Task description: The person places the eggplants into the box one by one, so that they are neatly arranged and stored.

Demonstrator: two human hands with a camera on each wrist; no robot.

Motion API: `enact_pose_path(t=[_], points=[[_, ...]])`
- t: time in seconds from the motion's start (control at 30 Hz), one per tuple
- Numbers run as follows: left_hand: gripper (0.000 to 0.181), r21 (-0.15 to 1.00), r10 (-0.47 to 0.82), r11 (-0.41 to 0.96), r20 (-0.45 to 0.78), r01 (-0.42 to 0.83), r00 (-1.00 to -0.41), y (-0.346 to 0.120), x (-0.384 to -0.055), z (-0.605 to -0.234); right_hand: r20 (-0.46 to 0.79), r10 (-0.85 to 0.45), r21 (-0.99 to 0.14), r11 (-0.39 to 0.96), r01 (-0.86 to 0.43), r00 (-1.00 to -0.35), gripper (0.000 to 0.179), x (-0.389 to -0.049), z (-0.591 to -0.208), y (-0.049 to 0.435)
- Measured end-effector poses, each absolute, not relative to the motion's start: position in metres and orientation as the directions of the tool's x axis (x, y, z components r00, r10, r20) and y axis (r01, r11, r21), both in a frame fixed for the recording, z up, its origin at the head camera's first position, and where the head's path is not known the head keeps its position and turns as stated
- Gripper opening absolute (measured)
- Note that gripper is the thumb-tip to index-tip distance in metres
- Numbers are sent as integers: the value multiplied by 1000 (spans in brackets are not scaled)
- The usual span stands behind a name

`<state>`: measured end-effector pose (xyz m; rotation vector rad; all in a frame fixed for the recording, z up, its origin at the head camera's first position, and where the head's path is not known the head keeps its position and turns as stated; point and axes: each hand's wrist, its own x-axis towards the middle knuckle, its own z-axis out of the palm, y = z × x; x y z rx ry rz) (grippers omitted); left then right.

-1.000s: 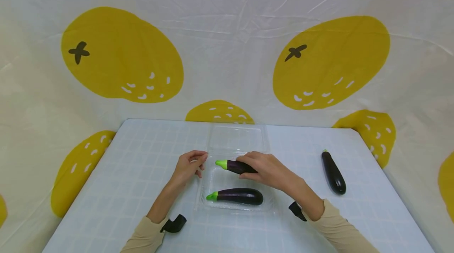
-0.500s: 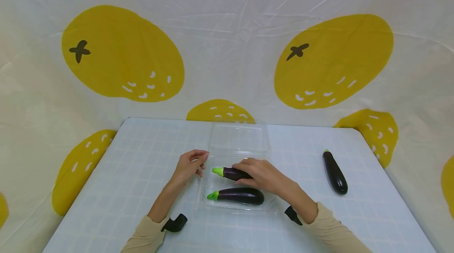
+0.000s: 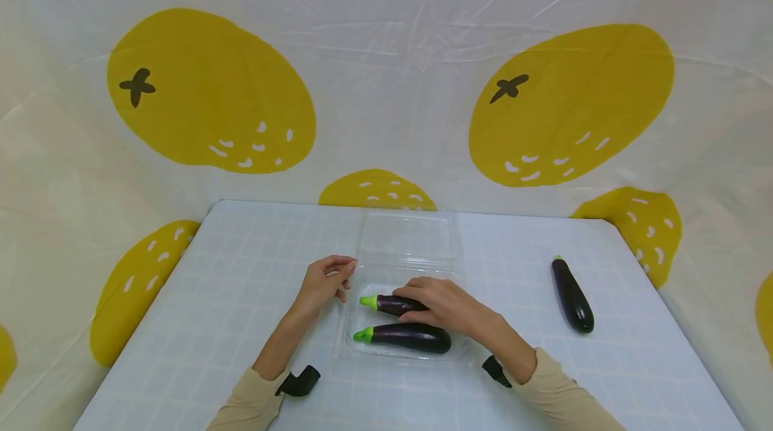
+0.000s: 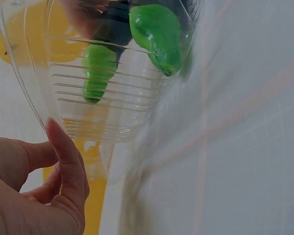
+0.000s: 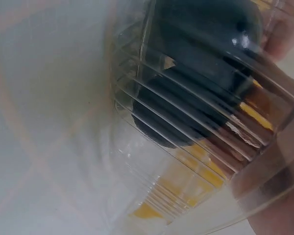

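A clear plastic clamshell container (image 3: 410,358) lies with its lid (image 3: 407,235) folded back. Inside it, one dark purple eggplant (image 3: 417,338) with a green cap lies crosswise near the front wall. My right hand (image 3: 451,305) grips a second eggplant (image 3: 389,305) from above, just behind the first and low in the container. At the container's left edge, my left hand (image 3: 326,281) pinches the rim between thumb and finger. Both green caps show through the ribbed wall in the left wrist view, the nearer green cap (image 4: 157,36) larger. In the right wrist view, the dark rounded ends show through the plastic.
A third eggplant (image 3: 572,297) lies on the table's right side, apart from the container. A pale checked cloth (image 3: 260,236) covers the table. Behind stands a white curtain (image 3: 386,82) with large yellow fruit prints.
My right hand has brought its eggplant toward me and down, close behind the front one. My left hand has stayed at the container's left edge.
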<state>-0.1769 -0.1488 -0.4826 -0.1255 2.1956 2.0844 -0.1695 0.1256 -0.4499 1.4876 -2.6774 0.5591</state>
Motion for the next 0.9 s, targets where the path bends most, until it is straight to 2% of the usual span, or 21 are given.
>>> enact_pose_path(t=[0.23, 0.67, 0.9], points=[[28, 990, 2, 51, -135, -135, -991, -149, -175, -484, 193, -836, -321, 441, -838, -514, 35, -170, -456, 124], [23, 990, -13, 48, -136, -136, -991, -146, -176, -485, 123, -828, -420, 456, -785, -547, 30, -167, -463, 123], [24, 989, -27, 58, -133, -134, -991, -145, -177, -486, 64, -812, -457, 493, -740, -580, 34, -165, -462, 123]])
